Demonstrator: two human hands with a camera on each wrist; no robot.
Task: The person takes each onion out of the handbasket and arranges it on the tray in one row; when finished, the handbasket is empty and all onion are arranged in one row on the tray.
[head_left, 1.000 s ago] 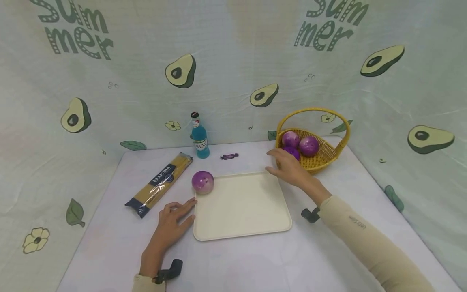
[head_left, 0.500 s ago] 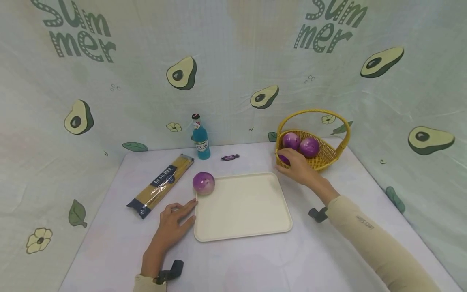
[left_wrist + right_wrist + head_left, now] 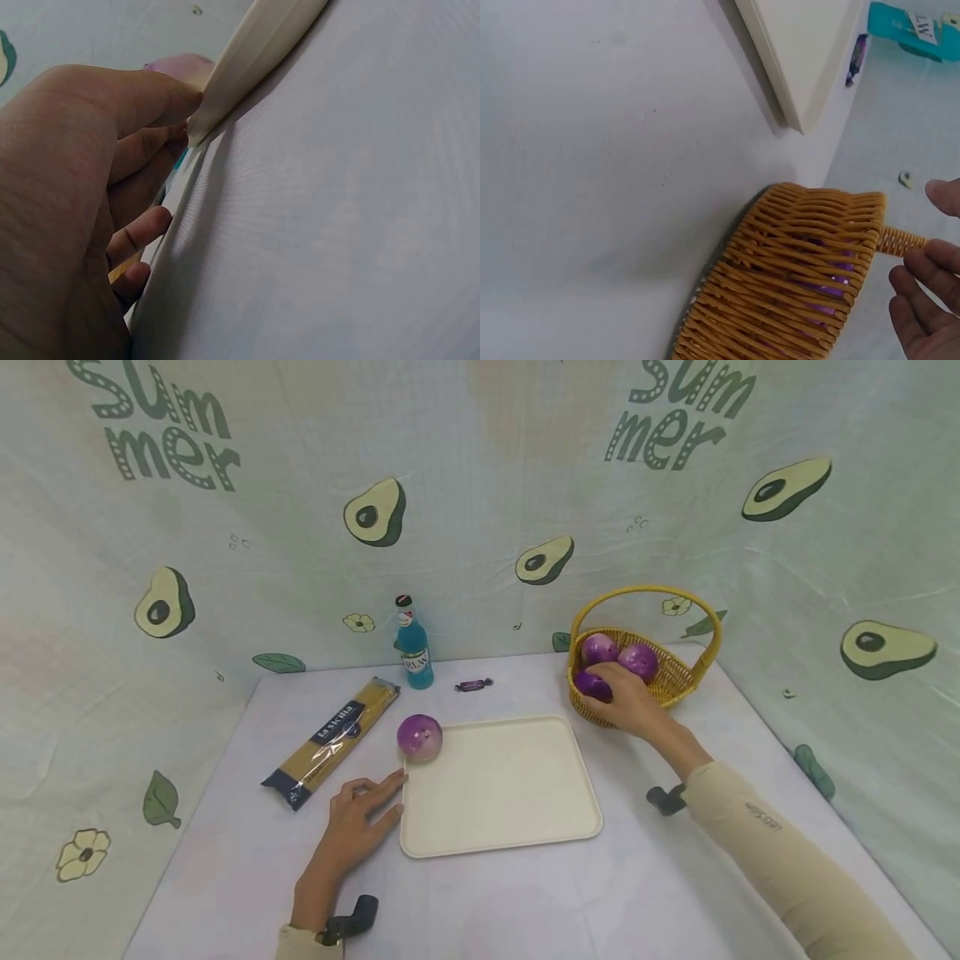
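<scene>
My left hand [image 3: 362, 820] rests at the left edge of a cream tray [image 3: 501, 789], its fingertips and thumb touching the rim. A round purple-and-white vegetable, perhaps an onion [image 3: 420, 738], sits at the tray's far left corner. My right hand [image 3: 628, 697] reaches over the front of a yellow wicker basket [image 3: 678, 675]. Inside lie two purple-and-white rounds [image 3: 637, 661] and a darker purple round [image 3: 591, 685], the latter between my thumb and index finger in the head view. The right wrist view shows my fingers [image 3: 930, 296] spread from the thumb above the basket's rim, gripping nothing visible.
At the back stands a blue bottle [image 3: 416, 652], with a small purple wrapped candy [image 3: 474, 685] to its right. A spaghetti pack [image 3: 333, 742] lies slanted on the left of the white table [image 3: 510, 910]. The basket's tall handle [image 3: 648, 589] arches above it.
My right hand has moved right, from beside the basket's left edge to over its front. The darker round seems to sit slightly further left. My left hand keeps its place at the tray.
</scene>
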